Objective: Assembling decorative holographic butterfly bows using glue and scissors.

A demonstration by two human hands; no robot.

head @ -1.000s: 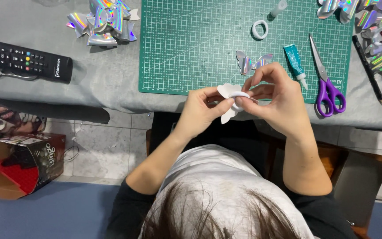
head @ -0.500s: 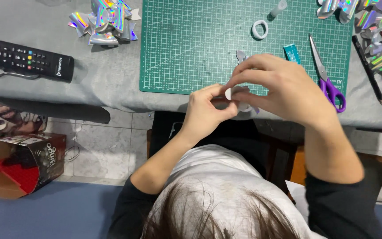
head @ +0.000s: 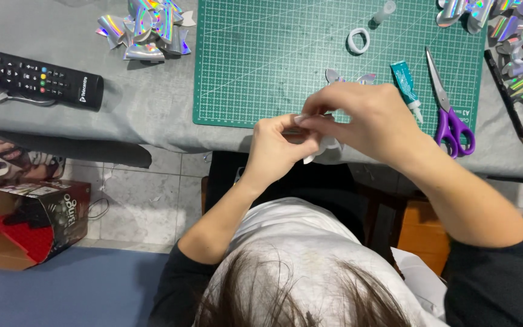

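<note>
Both hands meet at the near edge of a green cutting mat (head: 273, 54). My left hand (head: 279, 148) and my right hand (head: 367, 118) pinch a small white paper piece (head: 328, 145) between the fingertips; most of it is hidden by the fingers. A small holographic cut piece (head: 349, 77) lies on the mat just beyond my right hand. A teal glue tube (head: 407, 85) and purple-handled scissors (head: 449, 112) lie to the right of that hand.
A black remote control (head: 31, 75) lies at the left on the grey table cover. Holographic bows (head: 143, 30) sit at the top left, more at the top right (head: 516, 36). A white tape ring (head: 358, 41), a black pencil (head: 506, 97), and a floor box (head: 34, 221).
My right hand has closed over the white paper piece and covers most of it; the hands have drawn together and shifted slightly toward the mat's edge.
</note>
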